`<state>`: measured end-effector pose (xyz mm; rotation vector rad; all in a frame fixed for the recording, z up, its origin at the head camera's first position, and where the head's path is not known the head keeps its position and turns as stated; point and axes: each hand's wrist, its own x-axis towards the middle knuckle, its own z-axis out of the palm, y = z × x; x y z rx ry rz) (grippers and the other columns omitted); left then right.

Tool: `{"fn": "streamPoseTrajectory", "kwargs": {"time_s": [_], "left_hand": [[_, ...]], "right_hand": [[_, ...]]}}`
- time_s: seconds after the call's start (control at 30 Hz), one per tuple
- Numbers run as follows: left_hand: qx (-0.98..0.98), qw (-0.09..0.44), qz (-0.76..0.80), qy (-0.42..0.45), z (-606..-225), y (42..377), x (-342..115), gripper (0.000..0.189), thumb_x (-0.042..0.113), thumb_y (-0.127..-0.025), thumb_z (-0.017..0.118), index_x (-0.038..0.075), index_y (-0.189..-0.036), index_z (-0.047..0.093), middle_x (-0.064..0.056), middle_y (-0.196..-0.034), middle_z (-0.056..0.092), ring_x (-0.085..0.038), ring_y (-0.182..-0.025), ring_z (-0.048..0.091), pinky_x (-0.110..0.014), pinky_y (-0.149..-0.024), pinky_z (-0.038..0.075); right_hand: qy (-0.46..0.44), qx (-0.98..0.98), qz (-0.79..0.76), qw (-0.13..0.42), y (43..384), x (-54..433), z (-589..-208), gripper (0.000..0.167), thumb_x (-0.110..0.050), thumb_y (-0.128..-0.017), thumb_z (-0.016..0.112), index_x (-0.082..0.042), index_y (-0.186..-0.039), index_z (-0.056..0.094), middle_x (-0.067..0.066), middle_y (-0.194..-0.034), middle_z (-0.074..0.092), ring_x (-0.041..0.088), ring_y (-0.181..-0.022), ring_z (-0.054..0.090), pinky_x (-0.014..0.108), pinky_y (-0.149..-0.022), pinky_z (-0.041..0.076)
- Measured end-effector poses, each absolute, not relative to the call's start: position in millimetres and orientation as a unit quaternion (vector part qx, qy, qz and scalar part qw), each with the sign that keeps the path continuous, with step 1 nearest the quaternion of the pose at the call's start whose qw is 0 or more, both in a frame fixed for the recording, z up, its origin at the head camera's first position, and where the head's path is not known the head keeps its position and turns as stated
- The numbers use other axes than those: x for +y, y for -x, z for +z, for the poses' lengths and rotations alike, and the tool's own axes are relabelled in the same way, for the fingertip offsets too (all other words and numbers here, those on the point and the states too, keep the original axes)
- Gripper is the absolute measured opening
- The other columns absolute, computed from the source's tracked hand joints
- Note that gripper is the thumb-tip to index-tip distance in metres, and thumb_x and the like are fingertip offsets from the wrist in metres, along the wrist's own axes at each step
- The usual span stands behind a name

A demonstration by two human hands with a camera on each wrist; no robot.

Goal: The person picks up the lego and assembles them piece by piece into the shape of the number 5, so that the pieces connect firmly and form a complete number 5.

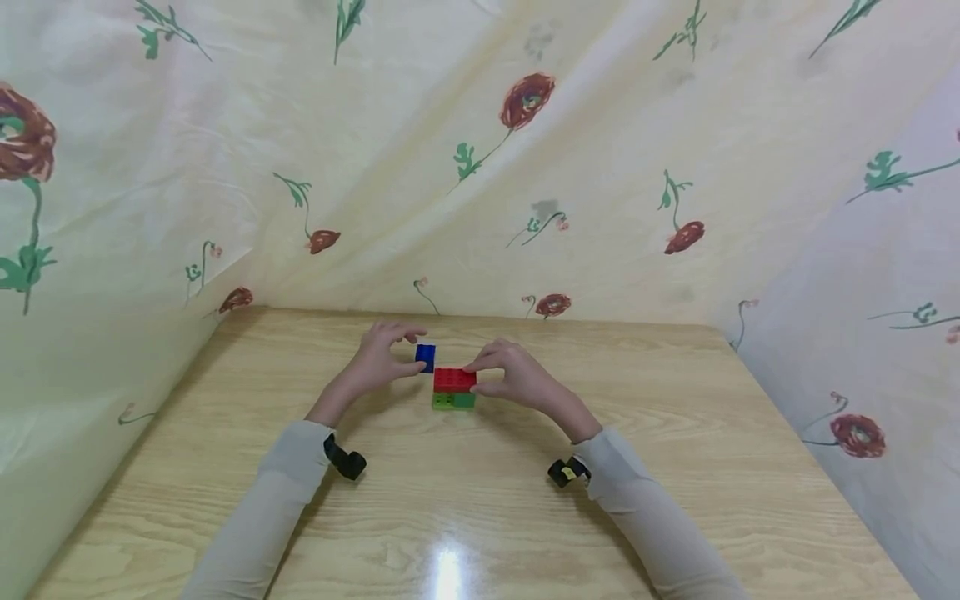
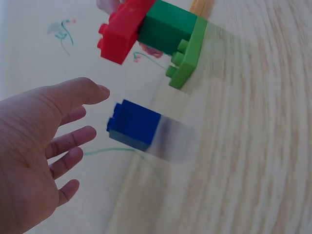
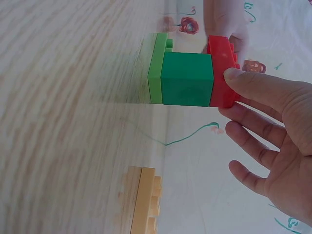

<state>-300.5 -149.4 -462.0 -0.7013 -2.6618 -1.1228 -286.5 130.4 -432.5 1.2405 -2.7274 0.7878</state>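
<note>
A small stack rests on the table [image 1: 450, 467]: a light green plate brick [image 2: 189, 61] at the bottom, a dark green brick [image 3: 187, 79] on one end of it, and a red brick [image 1: 454, 381] on top, overhanging the light green studs. My right hand [image 1: 517, 379] pinches the red brick between thumb and index finger, the other fingers spread apart. To the left of the stack, a blue brick [image 2: 132, 124] stands on the table, studs up. Close beside it is my left hand [image 1: 378, 358], thumb and fingers parted, with a gap to the brick in the left wrist view.
A tan brick with studs [image 3: 144, 202] lies on the table off to the side of the stack in the right wrist view. Flower-printed cloth [image 1: 480, 150] hangs behind the table and along both its sides.
</note>
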Motion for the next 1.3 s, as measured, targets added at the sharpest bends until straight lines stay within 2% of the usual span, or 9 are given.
{"fn": "streamPoseTrajectory", "kwargs": {"time_s": [0.23,0.4,0.63,0.9,1.3], "left_hand": [[-0.863,0.019,-0.446,0.235,-475,311,-156,0.060,0.012,-0.088,0.080,0.000,-0.142,0.056,-0.022,-0.133,0.064,-0.040,-0.124,0.058,-0.056,-0.105,0.045],[-0.855,-0.020,-0.469,0.221,-479,317,-159,0.061,0.011,-0.090,0.079,0.001,-0.144,0.053,-0.021,-0.135,0.063,-0.039,-0.126,0.056,-0.054,-0.108,0.044],[-0.842,-0.069,-0.498,0.196,-487,324,-164,0.059,0.012,-0.088,0.080,0.005,-0.142,0.058,-0.017,-0.139,0.061,-0.036,-0.126,0.055,-0.051,-0.109,0.044],[-0.840,-0.074,-0.501,0.195,-496,332,-167,0.055,0.009,-0.086,0.081,0.004,-0.137,0.062,-0.018,-0.132,0.064,-0.031,-0.116,0.059,-0.038,-0.099,0.047],[-0.834,-0.084,-0.514,0.180,-501,337,-170,0.055,0.012,-0.085,0.081,0.007,-0.137,0.064,-0.015,-0.134,0.065,-0.029,-0.118,0.058,-0.041,-0.103,0.045]], "right_hand": [[-0.401,-0.879,0.257,0.021,285,131,-433,0.028,-0.017,-0.088,0.081,-0.008,-0.114,0.078,0.006,-0.109,0.076,0.023,-0.105,0.063,0.043,-0.093,0.053],[-0.404,-0.879,0.253,0.025,285,131,-433,0.028,-0.017,-0.088,0.080,-0.009,-0.115,0.078,0.006,-0.109,0.076,0.023,-0.105,0.063,0.043,-0.093,0.053],[-0.406,-0.878,0.251,0.028,285,130,-435,0.027,-0.018,-0.088,0.081,-0.009,-0.114,0.079,0.005,-0.109,0.076,0.023,-0.105,0.062,0.041,-0.092,0.053],[-0.407,-0.876,0.256,0.029,285,130,-434,0.027,-0.017,-0.088,0.081,-0.009,-0.114,0.079,0.005,-0.108,0.075,0.023,-0.104,0.062,0.041,-0.091,0.053],[-0.404,-0.878,0.256,0.030,285,131,-434,0.028,-0.015,-0.088,0.081,-0.008,-0.114,0.078,0.006,-0.109,0.075,0.023,-0.106,0.062,0.042,-0.092,0.053]]}}
